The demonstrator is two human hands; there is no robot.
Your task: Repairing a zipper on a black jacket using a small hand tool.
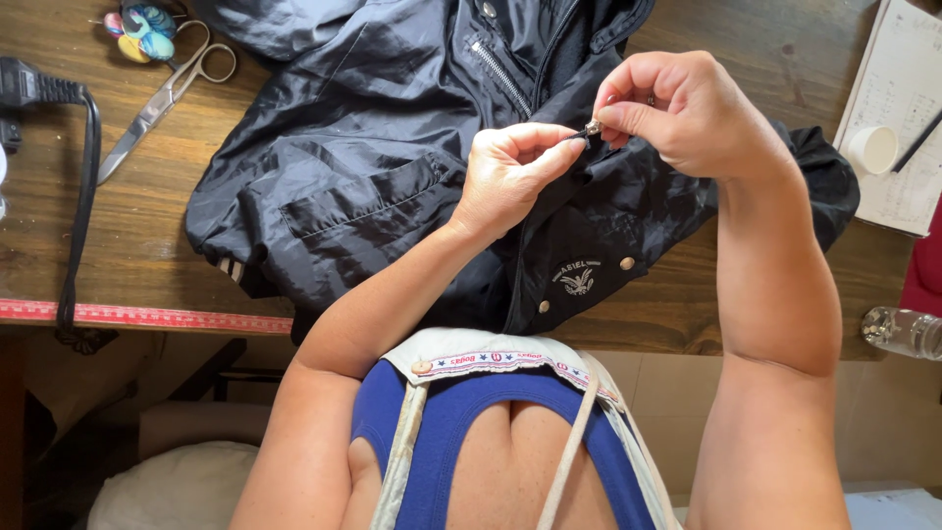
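Zipper pull (592, 129) is pinched between left hand (510, 177) and right hand (677, 108), upper centre, above a black jacket (373, 186) spread on the wooden table (147, 236). Scissors (167, 93) lie upper left; a paper cup (871, 149) and a notebook (908, 118) are upper right.

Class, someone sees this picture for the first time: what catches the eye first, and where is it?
First, the two hands in the middle: the left hand and right hand pinch a small metal zipper pull between them. Beneath them a black jacket lies spread over the wooden table. Scissors lie at top left.
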